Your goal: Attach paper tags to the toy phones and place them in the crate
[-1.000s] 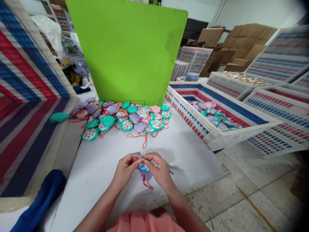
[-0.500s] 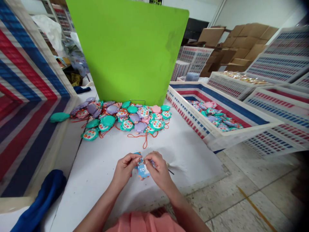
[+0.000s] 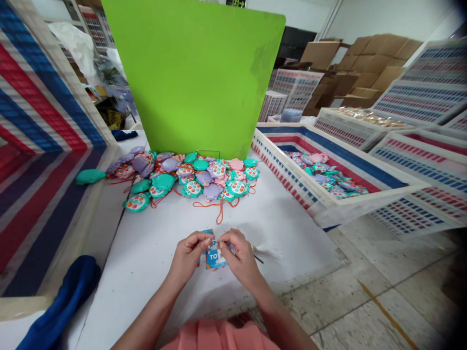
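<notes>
My left hand and my right hand are both closed in a pinch, fingertips almost touching, above the white table top. Just below and behind the fingertips is a blue printed card with white lettering that begins "TO" and orange corners. What the fingertips grip at the card's upper part is too small to make out. A bit of something purple shows under my right fingers, mostly hidden. Right of that hand lies a bundle of thin white strands with a dark stick beside it.
Teal, purple and pink animal-shaped toys with orange cords are heaped before a green panel. A striped crate at right holds more toys. Another striped crate stands tilted at left, near a dark blue cloth.
The blue card has turned slightly and now faces up more squarely, its lettering clearer. Both hands stay pinched in nearly the same place.
</notes>
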Tool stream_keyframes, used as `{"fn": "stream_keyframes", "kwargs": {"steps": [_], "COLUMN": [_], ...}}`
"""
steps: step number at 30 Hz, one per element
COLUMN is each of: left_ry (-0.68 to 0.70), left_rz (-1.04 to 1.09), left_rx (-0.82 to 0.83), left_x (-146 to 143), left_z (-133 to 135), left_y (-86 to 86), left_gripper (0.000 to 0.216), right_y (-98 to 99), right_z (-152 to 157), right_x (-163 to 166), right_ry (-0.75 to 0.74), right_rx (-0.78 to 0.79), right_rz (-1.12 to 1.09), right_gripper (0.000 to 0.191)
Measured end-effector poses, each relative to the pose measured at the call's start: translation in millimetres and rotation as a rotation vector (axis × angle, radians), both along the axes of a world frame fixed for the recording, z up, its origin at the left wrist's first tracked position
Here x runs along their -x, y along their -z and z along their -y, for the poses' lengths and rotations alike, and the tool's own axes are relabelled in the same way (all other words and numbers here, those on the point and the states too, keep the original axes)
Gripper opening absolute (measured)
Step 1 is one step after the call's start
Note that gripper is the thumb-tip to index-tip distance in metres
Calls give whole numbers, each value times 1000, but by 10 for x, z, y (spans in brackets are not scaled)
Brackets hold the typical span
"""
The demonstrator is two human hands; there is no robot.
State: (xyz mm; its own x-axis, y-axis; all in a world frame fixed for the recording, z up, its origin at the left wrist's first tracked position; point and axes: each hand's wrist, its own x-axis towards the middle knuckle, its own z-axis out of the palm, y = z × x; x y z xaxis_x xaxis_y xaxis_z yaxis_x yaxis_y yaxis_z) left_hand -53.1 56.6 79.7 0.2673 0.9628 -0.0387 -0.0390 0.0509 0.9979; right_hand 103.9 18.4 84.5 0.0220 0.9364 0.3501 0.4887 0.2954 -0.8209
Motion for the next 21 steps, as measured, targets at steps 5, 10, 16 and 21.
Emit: {"fn": "stream_keyframes", "kwargs": {"steps": [5, 10, 16, 21], "left_ry": [2, 12, 23, 27], "left_rz": [-3, -26, -59, -60], "left_rx": [-5, -38, -94, -108], "left_x": [4, 7, 17, 11], "left_z": [2, 5, -1, 11], "left_y": [7, 27, 32, 16], "left_gripper": [22, 20, 20, 20], "right_y": [-17, -9, 19, 27], "right_z": [7, 12, 20, 26], "right_x": [-4, -7, -10, -14], "right_ry": [2, -10, 1, 4], "right_rx": [6, 5, -4, 4], "right_rz": [6, 12, 1, 21], "right_gripper": [13, 13, 14, 13]}}
